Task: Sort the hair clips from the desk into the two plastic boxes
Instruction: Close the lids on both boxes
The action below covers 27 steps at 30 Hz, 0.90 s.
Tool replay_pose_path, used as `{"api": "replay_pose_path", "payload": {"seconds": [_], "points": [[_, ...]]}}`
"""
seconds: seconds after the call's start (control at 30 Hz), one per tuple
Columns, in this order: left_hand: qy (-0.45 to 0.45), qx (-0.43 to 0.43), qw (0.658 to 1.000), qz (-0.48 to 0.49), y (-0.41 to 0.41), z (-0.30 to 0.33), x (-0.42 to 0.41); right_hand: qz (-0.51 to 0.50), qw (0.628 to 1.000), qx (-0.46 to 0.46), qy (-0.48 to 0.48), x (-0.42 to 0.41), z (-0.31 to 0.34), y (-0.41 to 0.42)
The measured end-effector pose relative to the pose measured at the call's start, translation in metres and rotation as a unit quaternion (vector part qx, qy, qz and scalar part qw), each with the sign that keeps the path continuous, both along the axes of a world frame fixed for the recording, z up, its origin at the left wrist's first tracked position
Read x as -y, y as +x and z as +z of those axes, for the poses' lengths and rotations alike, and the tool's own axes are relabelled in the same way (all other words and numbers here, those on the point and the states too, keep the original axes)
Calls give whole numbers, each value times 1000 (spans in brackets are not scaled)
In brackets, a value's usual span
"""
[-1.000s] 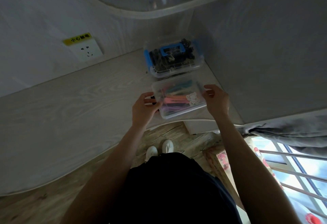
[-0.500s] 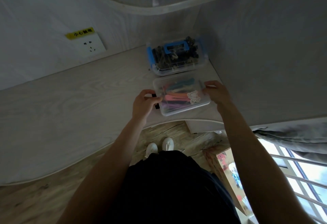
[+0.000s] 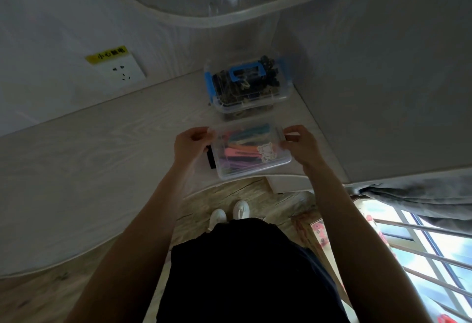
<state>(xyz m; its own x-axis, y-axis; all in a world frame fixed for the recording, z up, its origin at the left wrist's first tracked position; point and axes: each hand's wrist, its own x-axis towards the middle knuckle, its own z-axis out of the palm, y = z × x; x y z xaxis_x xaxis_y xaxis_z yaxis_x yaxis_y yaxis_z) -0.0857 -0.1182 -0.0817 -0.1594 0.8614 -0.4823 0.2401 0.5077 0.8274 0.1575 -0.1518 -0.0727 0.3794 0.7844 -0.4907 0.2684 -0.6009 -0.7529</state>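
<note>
Closing step, by the look: left hand [image 3: 190,144] and right hand [image 3: 300,145] fingers pinched clear box [image 3: 251,154] ends between them, coloured clips [image 3: 242,144] inside; next, probably latching.

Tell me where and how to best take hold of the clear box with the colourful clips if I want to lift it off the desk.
Grip the clear box by its two short ends, one hand from each side, as the left hand and right hand do now. It is wide and shallow, so an end grip probably keeps it level. The blue-handled box sits close behind, blocking the far side.
</note>
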Motion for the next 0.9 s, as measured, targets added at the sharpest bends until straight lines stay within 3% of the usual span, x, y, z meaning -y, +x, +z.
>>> {"api": "replay_pose_path", "payload": {"seconds": [0.07, 0.13, 0.33, 0.53, 0.6, 0.73, 0.9], "points": [[42, -69, 996, -23, 1, -3, 13, -13, 1000, -11, -1, 3, -1, 1], [70, -73, 995, -19, 5, -2, 25, -12, 1000, -13, -1, 5, -1, 0], [-76, 93, 993, 1, 2, 0, 36, -4, 1000, -12, -9, 6, -1, -3], [-79, 120, 989, 37, -1, -2, 37, 25, 999, 37, 3, 5, 3, -6], [-58, 64, 996, 24, 0, -4, 38, 38, 996, 81, 18, 8, 2, -10], [50, -149, 987, -18, 13, 4, 51, 46, 984, 166, 30, 15, -2, -18], [118, -186, 975, -40, 26, 3, 61, 46, 961, 271, 38, 19, 0, -32]]}}
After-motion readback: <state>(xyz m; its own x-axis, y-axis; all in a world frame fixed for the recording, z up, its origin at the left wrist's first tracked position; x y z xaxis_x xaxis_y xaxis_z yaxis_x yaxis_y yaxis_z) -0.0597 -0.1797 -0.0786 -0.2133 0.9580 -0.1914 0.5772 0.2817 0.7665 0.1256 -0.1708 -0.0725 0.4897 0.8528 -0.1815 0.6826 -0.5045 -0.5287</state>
